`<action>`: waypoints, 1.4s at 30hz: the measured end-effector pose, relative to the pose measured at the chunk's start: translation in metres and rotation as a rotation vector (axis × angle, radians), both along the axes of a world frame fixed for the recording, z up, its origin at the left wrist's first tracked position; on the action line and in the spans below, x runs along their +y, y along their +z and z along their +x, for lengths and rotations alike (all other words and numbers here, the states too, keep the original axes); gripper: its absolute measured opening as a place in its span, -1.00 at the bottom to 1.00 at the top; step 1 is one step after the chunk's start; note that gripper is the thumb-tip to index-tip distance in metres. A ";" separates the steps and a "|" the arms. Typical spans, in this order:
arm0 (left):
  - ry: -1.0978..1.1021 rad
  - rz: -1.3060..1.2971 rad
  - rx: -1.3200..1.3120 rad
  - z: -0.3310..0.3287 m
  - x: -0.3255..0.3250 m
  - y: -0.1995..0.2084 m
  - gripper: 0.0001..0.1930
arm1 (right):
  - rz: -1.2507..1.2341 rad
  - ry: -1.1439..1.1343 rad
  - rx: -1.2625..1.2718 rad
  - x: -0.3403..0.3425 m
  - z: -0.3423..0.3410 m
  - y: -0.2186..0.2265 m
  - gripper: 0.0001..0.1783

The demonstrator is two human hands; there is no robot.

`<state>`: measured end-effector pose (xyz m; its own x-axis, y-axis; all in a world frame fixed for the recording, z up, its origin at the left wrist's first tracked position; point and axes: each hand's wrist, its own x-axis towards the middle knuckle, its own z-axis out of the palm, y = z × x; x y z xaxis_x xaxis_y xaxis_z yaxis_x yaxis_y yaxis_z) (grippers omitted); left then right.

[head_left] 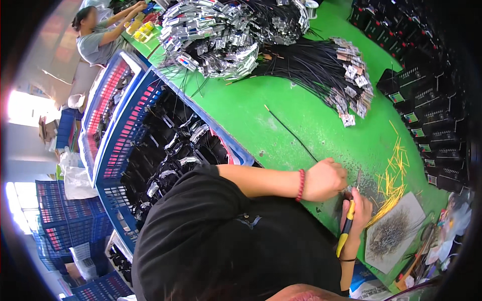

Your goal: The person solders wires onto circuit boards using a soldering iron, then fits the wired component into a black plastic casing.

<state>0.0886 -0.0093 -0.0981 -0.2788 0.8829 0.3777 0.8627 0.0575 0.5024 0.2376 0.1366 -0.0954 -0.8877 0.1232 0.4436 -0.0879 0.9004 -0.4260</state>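
Right hand (360, 212) grasps one yellow-black tool (346, 229)
My left hand (325, 180) grips one black cable (291, 132) by the surface's (236, 111) near edge.

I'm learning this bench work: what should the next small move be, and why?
Probably steady the left hand first: the thin black cable runs into its closed grasp, while the right hand holds the yellow-and-black-handled tool close by, so slipping seems a risk.
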 end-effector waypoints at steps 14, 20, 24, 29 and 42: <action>1.005 -0.145 0.461 -0.218 -0.145 0.070 -0.86 | -0.654 -0.140 0.216 -0.001 0.017 -0.014 -0.59; 1.033 -0.254 0.226 -0.202 -0.143 0.104 -0.83 | -0.745 -0.258 0.336 0.010 0.024 0.008 -0.56; 1.047 -0.403 0.382 -0.222 -0.150 0.062 -0.75 | -0.766 -0.197 0.358 0.011 0.032 0.007 -0.54; 0.900 -0.271 0.470 -0.206 -0.147 0.083 -0.79 | -0.785 -0.248 0.328 0.013 0.052 0.007 -0.53; -0.172 0.080 0.592 -0.041 -0.055 0.245 -0.67 | -0.638 0.222 0.572 0.046 0.036 0.149 -0.81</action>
